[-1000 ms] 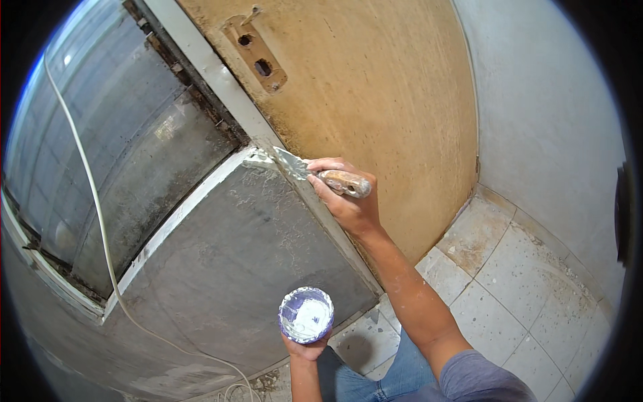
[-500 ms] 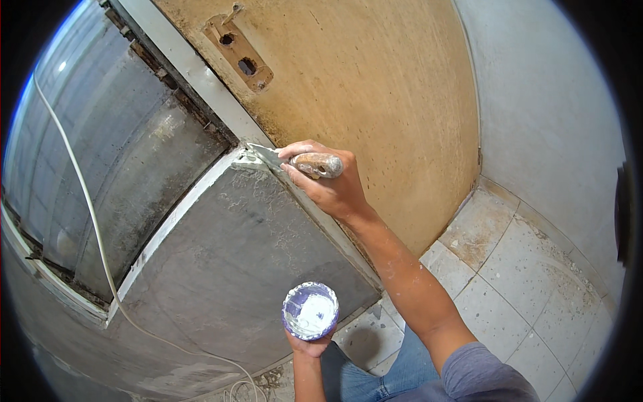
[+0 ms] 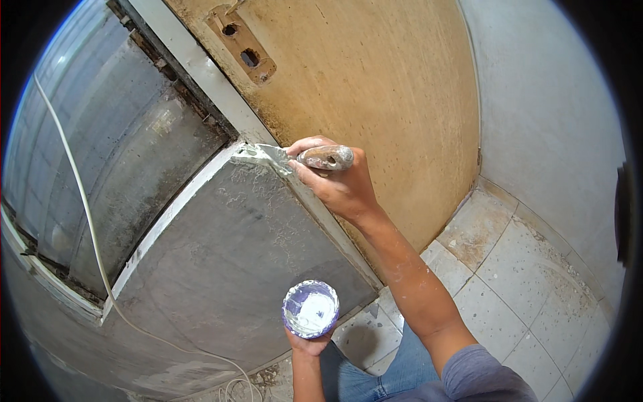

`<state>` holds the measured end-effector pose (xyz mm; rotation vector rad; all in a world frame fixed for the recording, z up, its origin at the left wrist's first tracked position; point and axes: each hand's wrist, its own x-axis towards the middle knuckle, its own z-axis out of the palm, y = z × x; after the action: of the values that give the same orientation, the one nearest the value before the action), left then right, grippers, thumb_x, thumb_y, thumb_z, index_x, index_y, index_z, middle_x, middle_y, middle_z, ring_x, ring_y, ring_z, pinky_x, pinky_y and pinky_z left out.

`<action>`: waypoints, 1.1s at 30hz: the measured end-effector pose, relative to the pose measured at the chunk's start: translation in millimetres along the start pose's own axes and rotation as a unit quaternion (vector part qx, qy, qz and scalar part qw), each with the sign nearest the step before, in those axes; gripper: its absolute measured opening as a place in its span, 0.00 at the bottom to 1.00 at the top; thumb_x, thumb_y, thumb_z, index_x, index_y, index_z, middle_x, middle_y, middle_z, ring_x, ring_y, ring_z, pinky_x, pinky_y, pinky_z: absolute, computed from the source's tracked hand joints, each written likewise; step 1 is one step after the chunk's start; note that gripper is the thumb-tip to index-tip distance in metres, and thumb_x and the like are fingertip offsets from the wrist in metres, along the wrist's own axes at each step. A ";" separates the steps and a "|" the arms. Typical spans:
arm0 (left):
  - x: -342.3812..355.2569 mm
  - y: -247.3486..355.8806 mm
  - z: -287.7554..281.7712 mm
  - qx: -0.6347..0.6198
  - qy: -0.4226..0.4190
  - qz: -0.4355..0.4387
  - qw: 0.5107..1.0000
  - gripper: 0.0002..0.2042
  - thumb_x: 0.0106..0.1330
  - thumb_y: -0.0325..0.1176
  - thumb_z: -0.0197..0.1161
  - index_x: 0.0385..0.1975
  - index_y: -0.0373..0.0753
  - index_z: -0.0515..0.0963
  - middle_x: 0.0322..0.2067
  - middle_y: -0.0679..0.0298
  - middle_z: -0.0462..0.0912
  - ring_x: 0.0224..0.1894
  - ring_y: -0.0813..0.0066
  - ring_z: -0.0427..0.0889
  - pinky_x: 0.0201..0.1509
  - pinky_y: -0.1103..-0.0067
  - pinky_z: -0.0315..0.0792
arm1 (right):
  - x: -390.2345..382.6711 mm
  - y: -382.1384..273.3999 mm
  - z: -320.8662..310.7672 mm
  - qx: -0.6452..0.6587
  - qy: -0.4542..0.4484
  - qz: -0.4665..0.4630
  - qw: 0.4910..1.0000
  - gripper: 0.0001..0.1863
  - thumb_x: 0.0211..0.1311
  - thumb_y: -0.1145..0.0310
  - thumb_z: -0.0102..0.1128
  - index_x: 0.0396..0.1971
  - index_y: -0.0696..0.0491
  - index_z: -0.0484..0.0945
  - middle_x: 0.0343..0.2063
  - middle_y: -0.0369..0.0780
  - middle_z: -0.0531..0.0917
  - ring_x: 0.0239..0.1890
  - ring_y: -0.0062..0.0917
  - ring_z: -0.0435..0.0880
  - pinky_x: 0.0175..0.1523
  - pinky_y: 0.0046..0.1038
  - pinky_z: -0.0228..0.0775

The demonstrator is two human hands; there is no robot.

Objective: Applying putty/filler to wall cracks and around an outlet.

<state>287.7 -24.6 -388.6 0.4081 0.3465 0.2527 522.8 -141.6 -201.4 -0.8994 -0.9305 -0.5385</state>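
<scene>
Here, right hand (image 3: 345, 191) grips the scraper (image 3: 325, 157); left hand (image 3: 309, 344) seemingly cups the tub (image 3: 293, 307) underneath.

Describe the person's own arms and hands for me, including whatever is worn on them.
The right hand and the left hand are bare, with no gloves. A short, grey-blue fabric sleeve covers the right upper arm; the right forearm is bare and lightly speckled with white. The left forearm is bare as far as it shows; its sleeve is out of view.
</scene>
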 end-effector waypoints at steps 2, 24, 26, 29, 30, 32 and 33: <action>-0.6 -0.6 -0.8 0.005 -0.005 0.002 1.000 0.26 0.63 0.56 0.48 0.53 0.45 0.75 0.50 0.59 0.79 0.50 0.56 0.79 0.49 0.57 0.77 | 2.9 -0.3 2.0 -0.012 -0.005 -0.009 1.000 0.03 0.53 0.80 0.65 0.29 0.61 0.81 0.30 0.37 0.85 0.27 0.14 0.79 0.33 0.18 0.70; 0.5 -5.4 -0.3 0.014 0.020 0.005 1.000 0.26 0.62 0.57 0.48 0.52 0.46 0.75 0.49 0.60 0.80 0.50 0.57 0.80 0.47 0.60 0.78 | -17.7 14.4 -8.6 0.148 0.021 0.170 0.974 0.06 0.54 0.78 0.65 0.33 0.58 0.82 0.27 0.32 0.82 0.29 0.11 0.76 0.34 0.16 0.69; -0.5 -6.3 0.9 0.012 0.018 0.003 1.000 0.26 0.62 0.56 0.48 0.52 0.46 0.75 0.49 0.61 0.80 0.49 0.58 0.80 0.47 0.60 0.78 | -20.4 14.4 -9.7 0.149 0.023 0.172 0.973 0.06 0.54 0.78 0.65 0.33 0.58 0.82 0.27 0.32 0.82 0.29 0.11 0.77 0.34 0.16 0.69; -0.2 -5.6 -1.1 0.010 0.008 -0.007 1.000 0.26 0.62 0.56 0.48 0.52 0.46 0.76 0.49 0.60 0.80 0.49 0.57 0.80 0.46 0.59 0.79 | -26.4 15.4 -10.9 0.156 0.031 0.175 0.972 0.06 0.54 0.78 0.65 0.33 0.58 0.81 0.28 0.33 0.83 0.30 0.12 0.77 0.35 0.17 0.69; 0.2 -5.9 -0.9 0.009 0.008 -0.007 1.000 0.26 0.62 0.56 0.48 0.52 0.46 0.76 0.49 0.60 0.80 0.49 0.57 0.80 0.46 0.59 0.79 | -27.7 15.5 -11.8 0.161 0.037 0.175 0.971 0.06 0.54 0.78 0.65 0.34 0.58 0.81 0.28 0.33 0.83 0.30 0.12 0.77 0.35 0.17 0.69; 0.7 -6.1 -1.0 0.013 -0.002 -0.012 1.000 0.26 0.63 0.56 0.48 0.52 0.46 0.76 0.49 0.60 0.80 0.49 0.57 0.80 0.45 0.59 0.79 | -28.8 15.3 -12.7 0.167 0.038 0.176 0.969 0.06 0.54 0.78 0.65 0.33 0.58 0.81 0.29 0.33 0.83 0.30 0.13 0.78 0.35 0.17 0.70; 0.7 -6.0 -1.1 0.011 -0.001 -0.012 1.000 0.26 0.63 0.56 0.48 0.52 0.46 0.76 0.49 0.60 0.80 0.49 0.57 0.80 0.45 0.59 0.79 | -29.6 15.2 -12.8 0.173 0.040 0.176 0.968 0.06 0.54 0.78 0.65 0.33 0.59 0.81 0.29 0.34 0.83 0.30 0.13 0.78 0.35 0.17 0.70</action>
<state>289.0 -29.4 -392.3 0.4268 0.3514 0.2256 524.6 -143.5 -237.0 -0.6976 -0.7390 -0.1009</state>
